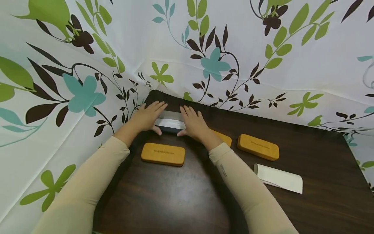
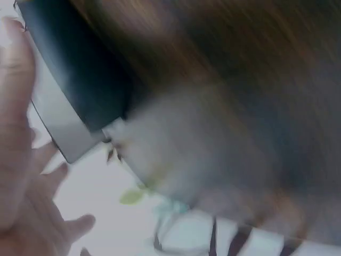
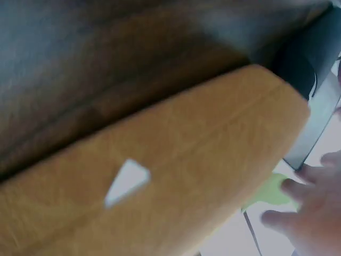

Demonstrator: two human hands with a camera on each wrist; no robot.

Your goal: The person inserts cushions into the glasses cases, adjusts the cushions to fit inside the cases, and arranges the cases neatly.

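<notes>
A low oblong box [image 1: 170, 123] with a shiny silver-grey top and a dark front lies at the far left of the table. On its left side is my left hand [image 1: 146, 118], fingers extended and thumb apart. My right hand [image 1: 195, 124] is at the opposite end, its fingers also stretched out. In the left wrist view, thumb and fingers are spread around the box [image 2: 74, 80] without curling over it; contact is hard to tell. A yellow-brown case [image 3: 176, 154] fills much of the right wrist view, with the fingers beyond it.
Nearer me lies another yellow-brown case [image 1: 163, 154]. One more case [image 1: 258, 147] sits to the right, and another [image 1: 223, 137] is partly hidden behind my right arm. A folded white sheet [image 1: 279, 178] rests at the right. Patterned cloth [image 1: 175, 74] walls the table's back and left.
</notes>
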